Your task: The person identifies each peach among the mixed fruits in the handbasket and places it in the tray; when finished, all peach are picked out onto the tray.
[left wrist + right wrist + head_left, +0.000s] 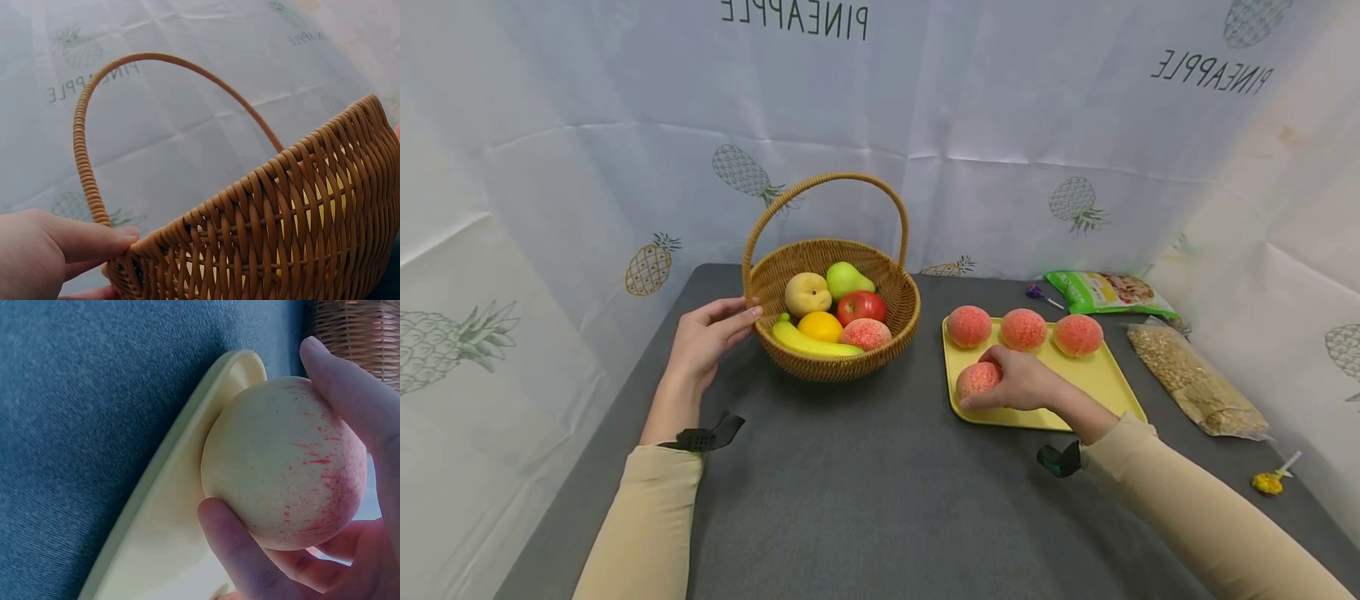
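Observation:
In the head view a brown wicker basket (831, 367) with a tall arched handle stands at the back left. It holds a banana (805, 340), an orange (822, 326), a red apple (861, 308), a green pear (847, 279), a yellowish peach (807, 294) and a pink peach (867, 334). My left hand (706, 335) pinches the basket's rim at the handle's base, fingers partly hidden in the left wrist view. My right hand (1028, 380) grips a pink-speckled peach (281, 462) at the near left corner of the yellow tray (1101, 379). Whether the peach touches the tray, I cannot tell.
Three more peaches (1023, 329) line the tray's far side. Beyond it lie a purple lollipop (1037, 292) and a green snack bag (1108, 293). To the right are a clear bag of grain-like food (1195, 379) and a yellow lollipop (1268, 482). A pineapple-print curtain (985, 208) hangs behind.

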The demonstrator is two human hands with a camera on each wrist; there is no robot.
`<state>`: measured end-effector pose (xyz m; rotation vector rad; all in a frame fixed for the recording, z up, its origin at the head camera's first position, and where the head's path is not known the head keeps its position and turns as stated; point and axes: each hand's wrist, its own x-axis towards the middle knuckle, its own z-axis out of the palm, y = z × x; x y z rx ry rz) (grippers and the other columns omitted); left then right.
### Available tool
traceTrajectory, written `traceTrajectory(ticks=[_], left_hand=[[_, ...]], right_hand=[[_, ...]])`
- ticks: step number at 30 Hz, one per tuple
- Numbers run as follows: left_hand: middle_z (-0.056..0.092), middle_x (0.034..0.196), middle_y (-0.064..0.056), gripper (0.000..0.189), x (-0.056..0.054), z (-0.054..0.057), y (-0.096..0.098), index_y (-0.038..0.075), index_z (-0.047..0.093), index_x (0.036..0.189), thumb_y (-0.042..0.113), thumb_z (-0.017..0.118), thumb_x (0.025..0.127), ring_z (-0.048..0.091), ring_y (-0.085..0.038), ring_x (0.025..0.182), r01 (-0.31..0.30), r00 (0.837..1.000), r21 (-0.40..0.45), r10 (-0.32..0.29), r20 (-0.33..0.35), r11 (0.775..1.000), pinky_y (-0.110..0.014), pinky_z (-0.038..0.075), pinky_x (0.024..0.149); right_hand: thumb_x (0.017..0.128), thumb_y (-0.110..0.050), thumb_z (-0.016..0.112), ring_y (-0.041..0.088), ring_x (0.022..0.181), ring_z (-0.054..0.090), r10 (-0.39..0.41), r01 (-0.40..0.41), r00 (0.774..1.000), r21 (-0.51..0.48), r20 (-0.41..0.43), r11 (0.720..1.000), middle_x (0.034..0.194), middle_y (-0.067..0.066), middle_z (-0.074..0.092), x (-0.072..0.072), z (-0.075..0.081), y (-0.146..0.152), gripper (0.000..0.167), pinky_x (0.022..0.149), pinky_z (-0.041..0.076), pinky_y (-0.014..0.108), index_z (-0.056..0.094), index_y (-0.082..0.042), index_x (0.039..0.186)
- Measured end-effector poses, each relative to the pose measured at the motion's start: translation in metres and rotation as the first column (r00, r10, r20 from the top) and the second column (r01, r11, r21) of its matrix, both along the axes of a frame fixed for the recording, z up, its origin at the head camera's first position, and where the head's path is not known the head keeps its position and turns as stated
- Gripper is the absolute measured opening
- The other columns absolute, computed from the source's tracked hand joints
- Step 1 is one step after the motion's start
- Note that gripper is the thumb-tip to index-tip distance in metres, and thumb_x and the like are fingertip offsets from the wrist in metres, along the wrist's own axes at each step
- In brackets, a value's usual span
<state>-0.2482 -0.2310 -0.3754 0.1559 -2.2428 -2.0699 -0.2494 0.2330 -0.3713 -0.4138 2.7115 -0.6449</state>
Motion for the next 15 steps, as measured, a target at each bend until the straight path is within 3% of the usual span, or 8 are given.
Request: traceTrajectory(ticks=[7,15], left_hand=[[0.055,0.134,-0.008,0.069,0.000,0.000,0.000,0.001,0.056,0.145,0.039,0.079,0.092,0.063,-0.013,0.113,-0.002,1.000,0.004,0.002,0.008,1.000,-0.033,0.052,0.099],[0.056,0.131,-0.006,0.068,-0.001,0.000,0.001,0.000,0.057,0.144,0.037,0.079,0.092,0.064,-0.011,0.109,-0.001,1.000,0.007,0.001,0.005,1.000,-0.032,0.052,0.099]], right_hand=[[0.077,-0.055,0.087,0.023,0.093,0.059,-0.013,0.018,0.998,-0.076,0.064,0.997,0.108,0.006,0.063,0.004,0.001,0.006,0.072,0.076,0.053,0.035,0.059,-0.008,0.123],[0.083,-0.044,0.085,0.027,0.109,0.057,-0.015,0.045,0.988,-0.193,0.157,0.980,0.130,0.012,0.059,0.008,0.002,0.017,0.068,0.089,0.054,0.042,0.058,-0.007,0.133]])
